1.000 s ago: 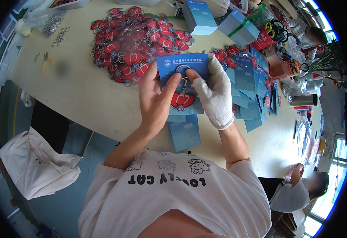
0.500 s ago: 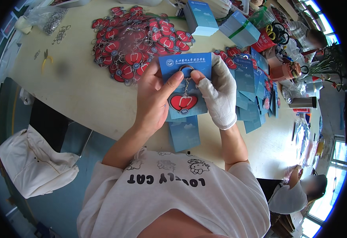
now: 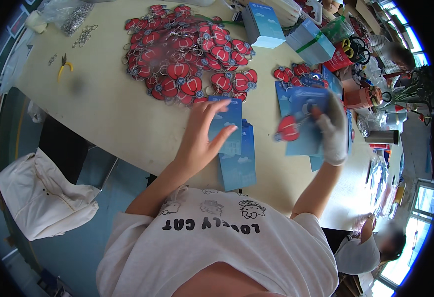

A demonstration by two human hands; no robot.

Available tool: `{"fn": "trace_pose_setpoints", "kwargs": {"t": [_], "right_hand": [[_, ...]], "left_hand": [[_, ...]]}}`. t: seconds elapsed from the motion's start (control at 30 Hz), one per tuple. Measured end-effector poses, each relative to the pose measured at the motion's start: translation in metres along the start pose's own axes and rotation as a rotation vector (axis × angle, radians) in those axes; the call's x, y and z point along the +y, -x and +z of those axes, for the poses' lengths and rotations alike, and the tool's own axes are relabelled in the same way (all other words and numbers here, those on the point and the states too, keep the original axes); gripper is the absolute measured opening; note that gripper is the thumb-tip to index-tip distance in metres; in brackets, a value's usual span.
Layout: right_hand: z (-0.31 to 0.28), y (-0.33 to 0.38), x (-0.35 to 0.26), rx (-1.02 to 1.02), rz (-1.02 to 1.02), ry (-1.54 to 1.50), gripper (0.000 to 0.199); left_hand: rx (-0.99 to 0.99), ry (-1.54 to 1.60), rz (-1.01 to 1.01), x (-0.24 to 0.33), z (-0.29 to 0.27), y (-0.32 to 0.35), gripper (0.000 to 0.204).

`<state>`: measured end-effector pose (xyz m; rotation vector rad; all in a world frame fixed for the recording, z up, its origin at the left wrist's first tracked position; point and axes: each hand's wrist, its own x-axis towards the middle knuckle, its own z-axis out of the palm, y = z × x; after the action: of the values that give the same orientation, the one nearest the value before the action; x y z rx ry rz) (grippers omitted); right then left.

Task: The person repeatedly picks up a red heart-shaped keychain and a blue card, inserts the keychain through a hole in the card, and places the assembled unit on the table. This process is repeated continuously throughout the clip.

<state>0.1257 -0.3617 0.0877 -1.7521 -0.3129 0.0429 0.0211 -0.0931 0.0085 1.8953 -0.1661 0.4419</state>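
Observation:
My gloved right hand [image 3: 335, 141], blurred by motion, grips a blue backing card [image 3: 304, 143] at the right of the table. A red heart-shaped keychain [image 3: 289, 129] swings at that card's left edge, its ring near my thumb. Under and behind the hand lie more blue cards with keychains, partly hidden. My bare left hand [image 3: 200, 134] is open, thumb and fingers apart, at the left edge of a blue card [image 3: 232, 136]. Another blue card [image 3: 239, 171] lies partly beneath that one. Beyond my left hand spreads a large pile of red keychains [image 3: 177, 71].
Two stacks of blue cards [image 3: 268, 39] [image 3: 310, 43] stand at the back. Yellow-handled pliers [image 3: 64, 68] and loose metal rings [image 3: 85, 35] lie at the left. A steel flask [image 3: 381, 137] is at the right. A white garment [image 3: 46, 195] hangs over a chair; other people sit at the right.
My right hand has carried the card with its keychain to the right, over the other cards. My left hand has let go of it and moved down over the cards in front of me.

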Motion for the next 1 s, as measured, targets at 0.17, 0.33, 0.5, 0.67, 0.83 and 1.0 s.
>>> {"fn": "trace_pose_setpoints", "kwargs": {"t": [0.17, 0.33, 0.5, 0.67, 0.83, 1.0], "right_hand": [[-0.039, -0.039, 0.026, 0.548, -0.385, 1.508, 0.048], [0.067, -0.054, 0.025, -0.378, -0.587, 0.863, 0.026], [0.126, -0.077, 0.051, -0.554, -0.722, 0.698, 0.021], [0.158, -0.072, 0.069, -0.521, -0.825, 0.806, 0.018], [0.165, -0.074, 0.073, -0.546, -0.893, 0.931, 0.014], [0.155, -0.076, 0.073, -0.587, -0.909, 0.956, 0.019]], "left_hand": [[0.002, -0.469, -0.125, -0.021, 0.003, 0.023, 0.064], [-0.044, 0.045, -0.446, -0.019, 0.006, 0.019, 0.057], [-0.031, 0.758, -0.721, -0.010, -0.025, 0.024, 0.041], [0.127, 0.710, -0.552, -0.004, -0.048, 0.022, 0.048], [0.256, 0.729, -0.441, -0.011, -0.047, 0.014, 0.044], [0.543, 0.585, -0.388, -0.029, -0.067, 0.007, 0.032]]}}
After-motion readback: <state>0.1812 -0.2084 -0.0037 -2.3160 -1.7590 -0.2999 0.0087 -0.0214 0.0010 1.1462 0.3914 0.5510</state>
